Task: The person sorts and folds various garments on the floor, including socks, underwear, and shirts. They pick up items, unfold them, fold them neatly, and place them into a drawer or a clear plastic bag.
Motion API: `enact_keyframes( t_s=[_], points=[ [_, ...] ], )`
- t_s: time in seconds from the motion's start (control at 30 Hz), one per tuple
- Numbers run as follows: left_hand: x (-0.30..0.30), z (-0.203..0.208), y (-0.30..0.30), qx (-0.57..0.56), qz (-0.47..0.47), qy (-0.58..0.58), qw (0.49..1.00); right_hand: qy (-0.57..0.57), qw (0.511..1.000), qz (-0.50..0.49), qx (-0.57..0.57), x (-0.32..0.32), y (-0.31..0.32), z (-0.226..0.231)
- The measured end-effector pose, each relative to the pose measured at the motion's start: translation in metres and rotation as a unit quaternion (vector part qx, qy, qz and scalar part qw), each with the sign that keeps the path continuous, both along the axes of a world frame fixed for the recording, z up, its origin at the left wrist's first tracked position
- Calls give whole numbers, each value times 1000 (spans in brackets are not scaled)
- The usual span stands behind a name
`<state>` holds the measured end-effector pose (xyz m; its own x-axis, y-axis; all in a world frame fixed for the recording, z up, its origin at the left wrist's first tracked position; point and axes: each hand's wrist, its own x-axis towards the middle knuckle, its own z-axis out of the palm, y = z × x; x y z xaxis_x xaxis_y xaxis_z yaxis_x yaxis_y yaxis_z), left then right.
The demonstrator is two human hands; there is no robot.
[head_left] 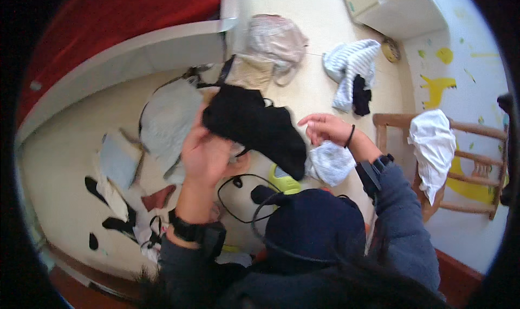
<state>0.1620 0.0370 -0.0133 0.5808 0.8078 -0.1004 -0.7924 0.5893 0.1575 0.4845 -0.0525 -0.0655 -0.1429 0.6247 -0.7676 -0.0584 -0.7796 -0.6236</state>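
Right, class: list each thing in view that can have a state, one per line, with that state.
Black cloth: held up, partly spread
Left grip: holding the black cloth
Right grip: half-curled, index finger extended; contact with the black cloth unclear
White cloth: draped over the wooden chair
Striped cloth: crumpled on the floor
Grey cloth: bunched

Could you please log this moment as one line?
Left hand: holding black cloth; Right hand: near its right end; Nearby: white cloth on wooden chair, striped cloth on floor
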Motion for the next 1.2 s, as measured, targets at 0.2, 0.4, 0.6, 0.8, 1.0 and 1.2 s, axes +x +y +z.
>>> enact_keyframes(
  t_s=[0.2,0.4,0.6,0.8,1.0,1.2],
  points=[
    [5,-5,9,24,6,193,981,-587,786,-191,35,190,-44,-98],
    [10,-6,19,47,-26,378,924,-707,705,53,-26,223,-20,-144],
    [2,-4,24,62,-31,408,910,-432,722,-526,123,226,-7,-71],
    [-3,2,26,81,-28,405,911,157,859,-342,348,136,10,82],
    [-20,17,19,173,-29,418,891,279,886,-240,284,9,53,134],
    [-17,33,-11,216,-75,379,897,289,929,-173,153,-114,60,118]
  ],
)
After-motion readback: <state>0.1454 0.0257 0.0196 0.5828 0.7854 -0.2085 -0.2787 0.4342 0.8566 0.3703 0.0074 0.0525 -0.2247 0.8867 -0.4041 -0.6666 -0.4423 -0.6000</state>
